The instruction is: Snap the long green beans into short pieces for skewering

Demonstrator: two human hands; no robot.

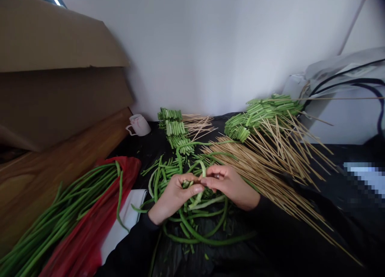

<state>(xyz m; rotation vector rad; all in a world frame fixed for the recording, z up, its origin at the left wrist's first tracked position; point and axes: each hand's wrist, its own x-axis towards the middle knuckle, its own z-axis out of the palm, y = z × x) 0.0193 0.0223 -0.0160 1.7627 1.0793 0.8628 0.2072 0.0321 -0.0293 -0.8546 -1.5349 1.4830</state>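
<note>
No writing can be read anywhere. Both hands, left hand [173,195] and right hand [230,185], pinch a folded long bean [201,189] over the black tabletop [345,156]. A red bag [90,229] holds more beans; a white cup [138,125] stands behind.

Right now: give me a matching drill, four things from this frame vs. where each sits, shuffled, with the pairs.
Things
1. mug
2. loose skewers
3. red bag
4. cardboard box

Places
A. upper left, against the wall
B. lower left, under the uncut long beans
C. right of the hands, fanned over the black sheet
D. by the wall, left of the skewered bean stacks

Pairs: 1-D, 2-C, 3-B, 4-A

Both the left hand and right hand pinch a bent bean at centre.
</note>
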